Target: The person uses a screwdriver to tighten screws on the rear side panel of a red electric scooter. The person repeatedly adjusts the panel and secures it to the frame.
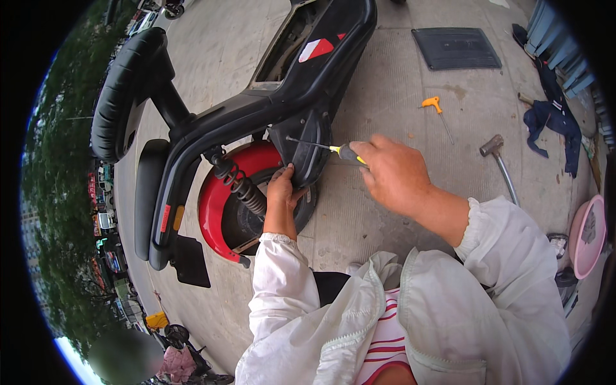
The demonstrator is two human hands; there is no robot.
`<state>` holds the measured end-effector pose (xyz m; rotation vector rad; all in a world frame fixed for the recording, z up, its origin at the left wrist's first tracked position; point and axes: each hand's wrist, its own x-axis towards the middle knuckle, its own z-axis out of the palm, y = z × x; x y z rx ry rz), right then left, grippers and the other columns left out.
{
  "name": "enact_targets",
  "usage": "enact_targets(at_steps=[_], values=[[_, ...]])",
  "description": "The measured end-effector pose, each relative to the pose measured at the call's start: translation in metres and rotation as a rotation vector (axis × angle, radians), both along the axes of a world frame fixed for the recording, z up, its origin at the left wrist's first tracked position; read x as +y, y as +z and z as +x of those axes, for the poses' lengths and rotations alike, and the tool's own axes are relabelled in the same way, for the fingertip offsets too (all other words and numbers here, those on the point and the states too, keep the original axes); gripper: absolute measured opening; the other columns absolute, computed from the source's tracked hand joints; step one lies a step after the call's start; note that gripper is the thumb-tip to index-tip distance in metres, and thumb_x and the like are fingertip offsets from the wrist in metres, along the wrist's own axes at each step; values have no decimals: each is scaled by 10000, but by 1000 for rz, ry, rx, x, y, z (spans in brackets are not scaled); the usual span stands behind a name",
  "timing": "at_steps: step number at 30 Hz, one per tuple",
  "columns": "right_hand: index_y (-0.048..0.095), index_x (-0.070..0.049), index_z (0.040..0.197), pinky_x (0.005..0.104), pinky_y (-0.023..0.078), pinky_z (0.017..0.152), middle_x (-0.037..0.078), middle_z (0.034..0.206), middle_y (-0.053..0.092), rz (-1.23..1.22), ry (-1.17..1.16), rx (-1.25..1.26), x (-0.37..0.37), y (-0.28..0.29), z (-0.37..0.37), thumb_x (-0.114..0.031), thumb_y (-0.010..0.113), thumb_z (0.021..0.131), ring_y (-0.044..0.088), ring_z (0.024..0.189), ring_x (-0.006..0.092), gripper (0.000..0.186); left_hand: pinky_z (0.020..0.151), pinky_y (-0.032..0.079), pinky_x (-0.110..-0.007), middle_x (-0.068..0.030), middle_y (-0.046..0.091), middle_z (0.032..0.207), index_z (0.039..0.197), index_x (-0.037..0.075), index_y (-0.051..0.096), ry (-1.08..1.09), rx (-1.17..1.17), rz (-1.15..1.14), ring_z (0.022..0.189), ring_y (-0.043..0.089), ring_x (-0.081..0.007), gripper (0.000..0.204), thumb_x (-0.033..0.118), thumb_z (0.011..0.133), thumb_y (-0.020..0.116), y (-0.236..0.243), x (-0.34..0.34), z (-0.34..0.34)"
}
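A black electric scooter (pixel 282 96) stands in front of me, its red rear mudguard (pixel 215 205) and coil-spring shock absorber (pixel 244 189) showing. My left hand (pixel 280 196) grips the lower edge of a black plastic side panel (pixel 305 144), with some fingers hidden behind it. In my right hand (pixel 398 173) is a screwdriver (pixel 346 153) with a yellow and dark handle. Its thin shaft points left across the panel, and the tip meets the panel's upper left area, by what looks like a screw.
Right of the scooter, an orange-handled hex key (pixel 436 109), a hammer (pixel 499 157) and a black mat (pixel 455 48) lie on the paving. Dark clothing (pixel 555 122) and a pink basin (pixel 587 236) are farther right. Parked vehicles line the far left.
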<state>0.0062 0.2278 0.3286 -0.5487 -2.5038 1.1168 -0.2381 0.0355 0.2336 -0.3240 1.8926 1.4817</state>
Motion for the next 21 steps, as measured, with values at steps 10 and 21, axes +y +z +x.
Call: enact_targets(at_steps=[10,21], values=[[642,18,1031,270,380,438,94,857,622,-1572,-102,-140,17,-1,-9,-358,548,1008,538,660,94,389,782,537,-480,-154,649,1225,1257,-11,585,204,30,62,1059,650,-283,461,319,948,676,-29,-4,2],[627,-14,1023,369,477,546,115,810,605,-798,-110,127,-13,-12,-4,-270,653,924,597,671,211,276,986,468,-493,-91,650,1248,1237,69,610,184,-23,2,1116,622,-252,336,307,1001,592,-9,11,10]])
